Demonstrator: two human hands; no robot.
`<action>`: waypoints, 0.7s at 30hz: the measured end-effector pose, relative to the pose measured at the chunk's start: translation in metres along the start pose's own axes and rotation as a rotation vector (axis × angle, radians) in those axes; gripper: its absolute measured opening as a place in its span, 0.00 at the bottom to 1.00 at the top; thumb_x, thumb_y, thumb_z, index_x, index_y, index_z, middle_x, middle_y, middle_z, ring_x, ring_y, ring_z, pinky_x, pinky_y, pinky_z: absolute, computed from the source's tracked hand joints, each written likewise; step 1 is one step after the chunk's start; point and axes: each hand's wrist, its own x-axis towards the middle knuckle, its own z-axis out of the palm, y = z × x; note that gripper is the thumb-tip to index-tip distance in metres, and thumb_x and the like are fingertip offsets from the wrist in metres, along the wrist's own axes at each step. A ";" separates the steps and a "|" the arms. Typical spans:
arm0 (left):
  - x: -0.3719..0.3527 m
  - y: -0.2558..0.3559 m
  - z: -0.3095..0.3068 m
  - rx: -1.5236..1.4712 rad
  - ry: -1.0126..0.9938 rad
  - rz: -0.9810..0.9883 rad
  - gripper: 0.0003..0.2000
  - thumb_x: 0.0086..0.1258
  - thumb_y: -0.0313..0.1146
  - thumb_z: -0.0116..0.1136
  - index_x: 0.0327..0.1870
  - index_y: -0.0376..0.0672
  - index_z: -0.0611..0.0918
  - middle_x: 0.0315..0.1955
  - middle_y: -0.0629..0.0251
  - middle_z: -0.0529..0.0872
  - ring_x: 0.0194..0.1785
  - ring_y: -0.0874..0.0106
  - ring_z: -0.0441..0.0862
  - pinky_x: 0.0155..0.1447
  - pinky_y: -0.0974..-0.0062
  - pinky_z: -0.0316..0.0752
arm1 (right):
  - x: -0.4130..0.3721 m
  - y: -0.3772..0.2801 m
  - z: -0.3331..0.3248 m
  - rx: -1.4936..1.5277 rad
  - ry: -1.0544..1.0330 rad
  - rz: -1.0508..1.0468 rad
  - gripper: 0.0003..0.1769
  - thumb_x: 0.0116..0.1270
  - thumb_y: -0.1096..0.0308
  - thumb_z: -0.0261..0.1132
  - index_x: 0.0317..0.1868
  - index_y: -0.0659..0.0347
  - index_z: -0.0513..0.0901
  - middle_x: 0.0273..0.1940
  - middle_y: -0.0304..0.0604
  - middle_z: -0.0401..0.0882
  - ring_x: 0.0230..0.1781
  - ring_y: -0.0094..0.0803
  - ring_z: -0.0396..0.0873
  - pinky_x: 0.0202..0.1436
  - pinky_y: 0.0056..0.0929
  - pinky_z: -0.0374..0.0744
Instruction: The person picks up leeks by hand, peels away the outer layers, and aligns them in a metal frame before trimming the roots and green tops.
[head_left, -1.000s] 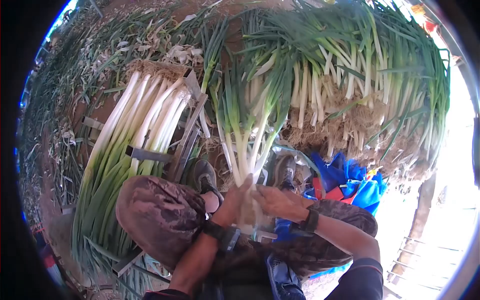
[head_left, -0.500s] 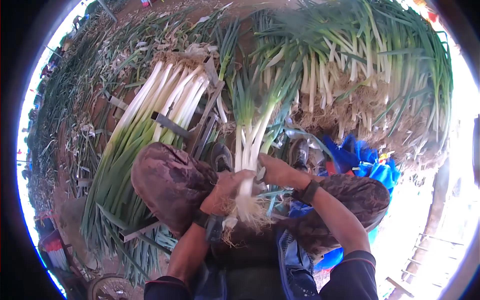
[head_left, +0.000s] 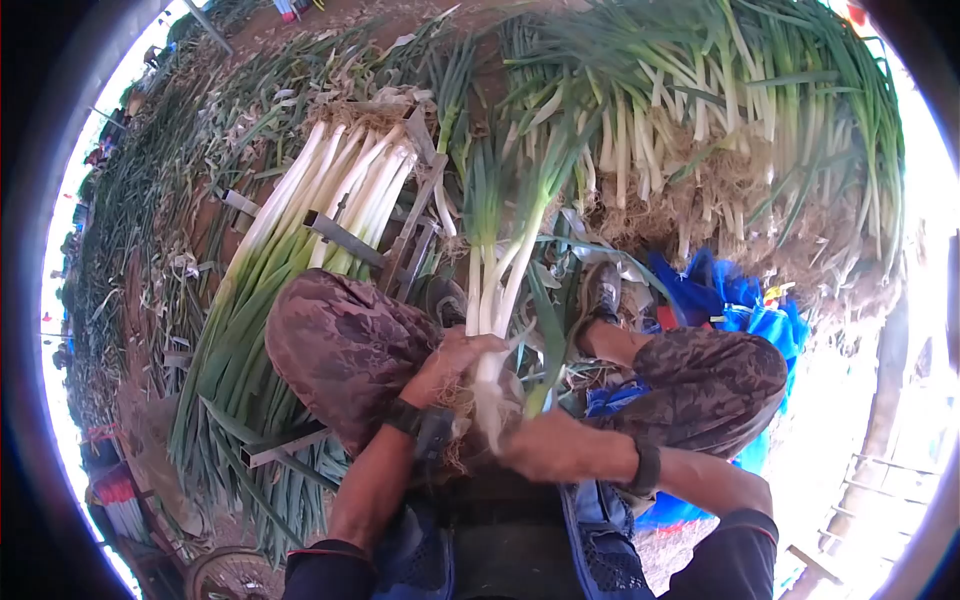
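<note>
Left hand (head_left: 455, 365): grip closed round stalks (head_left: 485, 300), seemingly steadying them.
Right hand (head_left: 560, 447): blurred near roots (head_left: 457, 452); cannot tell grip.
Metal rack (head_left: 345, 239): cradles bundle (head_left: 320, 180), likely for alignment.

Metal rack (head_left: 345, 239) — green onions (head_left: 285, 215) lying lengthwise; brown ground (head_left: 350, 22) — strewn leaves (head_left: 130, 210).

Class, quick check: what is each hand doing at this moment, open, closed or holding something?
Left hand: closed around the long green-and-white stalks.
Right hand: blurred, beside their lower ends; its grip cannot be told.
</note>
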 end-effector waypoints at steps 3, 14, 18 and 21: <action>-0.002 0.008 -0.004 -0.034 0.005 -0.056 0.16 0.63 0.33 0.64 0.45 0.29 0.82 0.29 0.54 0.87 0.30 0.66 0.87 0.33 0.69 0.84 | -0.024 -0.028 -0.006 0.091 -0.091 -0.190 0.11 0.64 0.61 0.61 0.33 0.61 0.79 0.23 0.52 0.77 0.28 0.53 0.81 0.31 0.47 0.77; -0.039 0.030 -0.016 -0.042 -0.079 0.213 0.14 0.65 0.36 0.63 0.42 0.31 0.81 0.27 0.59 0.84 0.27 0.71 0.82 0.32 0.75 0.77 | -0.051 -0.005 -0.128 -0.481 0.525 0.285 0.28 0.59 0.64 0.68 0.59 0.62 0.75 0.51 0.55 0.79 0.51 0.53 0.79 0.51 0.47 0.78; -0.112 0.065 0.006 0.197 -0.156 0.340 0.18 0.68 0.38 0.59 0.50 0.32 0.82 0.29 0.64 0.84 0.30 0.76 0.81 0.36 0.79 0.75 | 0.006 0.002 -0.122 -0.493 0.654 0.267 0.36 0.58 0.71 0.65 0.69 0.59 0.67 0.61 0.52 0.75 0.55 0.52 0.78 0.56 0.46 0.78; -0.151 0.051 0.003 0.360 -0.196 0.474 0.19 0.70 0.39 0.57 0.56 0.35 0.82 0.30 0.68 0.85 0.30 0.80 0.80 0.37 0.80 0.75 | 0.057 0.029 -0.069 -0.734 0.681 -0.243 0.42 0.55 0.78 0.64 0.73 0.55 0.65 0.64 0.52 0.75 0.62 0.49 0.75 0.70 0.43 0.70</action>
